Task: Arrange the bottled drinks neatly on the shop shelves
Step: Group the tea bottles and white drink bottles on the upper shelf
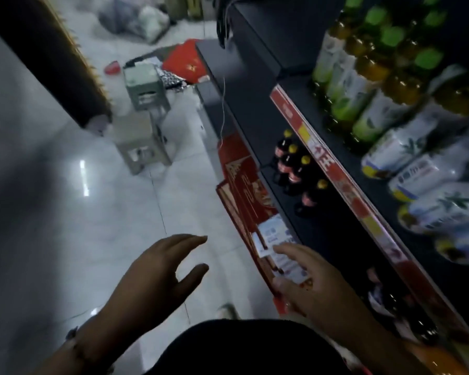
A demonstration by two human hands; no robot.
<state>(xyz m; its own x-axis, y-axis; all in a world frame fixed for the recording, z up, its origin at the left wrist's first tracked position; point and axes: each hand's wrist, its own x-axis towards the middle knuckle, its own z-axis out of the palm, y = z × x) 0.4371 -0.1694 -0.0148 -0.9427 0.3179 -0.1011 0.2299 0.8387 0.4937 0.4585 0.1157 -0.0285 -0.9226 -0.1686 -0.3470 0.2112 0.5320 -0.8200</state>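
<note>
At the foot of the dark shop shelves (255, 109), both hands hang over the pale tiled floor (65, 212) with fingers spread and holding nothing. The left hand (157, 277) is open wide above bare tile. The right hand (309, 282) reaches, fingers loosely apart, just over white-and-blue packs (275, 234) lying on red boxes (244, 185) beside the shelf base. On the lower shelf, dark cola-like bottles (293, 169) with yellow caps and red labels stand upright in a row running along the shelf. Above, green-capped tea-coloured bottles (363, 77) and white-labelled bottles (428, 169) stand upright too. The red price strip (336, 169) carries writing too blurred to read, as do all labels.
</note>
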